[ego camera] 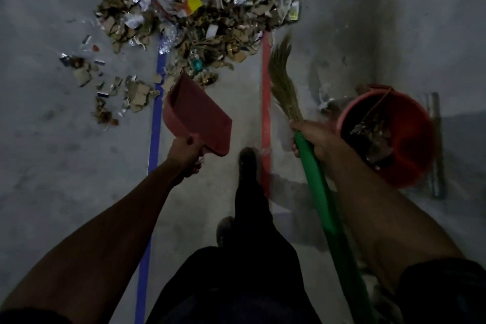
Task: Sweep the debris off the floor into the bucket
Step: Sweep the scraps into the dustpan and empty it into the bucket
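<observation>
A big heap of debris (210, 13), torn cardboard, paper, foil and wrappers, covers the grey floor ahead. Smaller scraps (134, 92) lie scattered to its lower left. My left hand (188, 154) grips the handle of a red dustpan (197, 116), held above the floor just short of the heap, its pan looking empty. My right hand (313, 137) grips a broom (282, 79) by its green handle (326, 208), the straw bristles pointing toward the heap's right edge. A red bucket (410, 155) stands right beside my right hand with some debris inside.
A blue tape line (155, 139) and a red tape line (266, 102) run along the floor away from me. My legs and shoes (247, 160) stand between them. A grey wall rises behind the bucket, and a dark metal piece (438, 144) lies at its right.
</observation>
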`<move>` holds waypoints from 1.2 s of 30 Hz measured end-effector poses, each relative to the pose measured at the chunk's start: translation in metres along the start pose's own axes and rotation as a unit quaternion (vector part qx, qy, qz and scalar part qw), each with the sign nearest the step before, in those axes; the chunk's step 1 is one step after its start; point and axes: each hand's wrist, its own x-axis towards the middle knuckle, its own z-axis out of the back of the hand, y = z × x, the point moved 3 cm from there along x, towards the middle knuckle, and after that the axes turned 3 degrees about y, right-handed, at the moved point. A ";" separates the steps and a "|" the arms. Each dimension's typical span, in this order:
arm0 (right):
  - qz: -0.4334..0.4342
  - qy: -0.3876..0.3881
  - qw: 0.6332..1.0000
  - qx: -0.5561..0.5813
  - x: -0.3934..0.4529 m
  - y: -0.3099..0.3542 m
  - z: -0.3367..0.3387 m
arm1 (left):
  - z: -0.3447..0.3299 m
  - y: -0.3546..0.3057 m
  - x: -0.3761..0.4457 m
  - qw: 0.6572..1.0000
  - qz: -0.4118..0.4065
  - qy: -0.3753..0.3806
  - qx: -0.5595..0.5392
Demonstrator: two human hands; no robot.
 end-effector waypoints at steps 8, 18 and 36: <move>-0.019 -0.041 0.999 -0.019 0.131 0.083 0.003 | -0.019 -0.054 0.109 1.000 0.000 0.017 0.005; -0.032 -0.029 0.998 -0.044 0.222 0.107 -0.036 | -0.044 -0.078 0.181 0.990 -0.026 0.135 0.033; -0.058 -0.080 0.994 0.055 0.231 0.088 -0.013 | -0.063 -0.086 0.276 0.997 0.025 -0.022 -0.070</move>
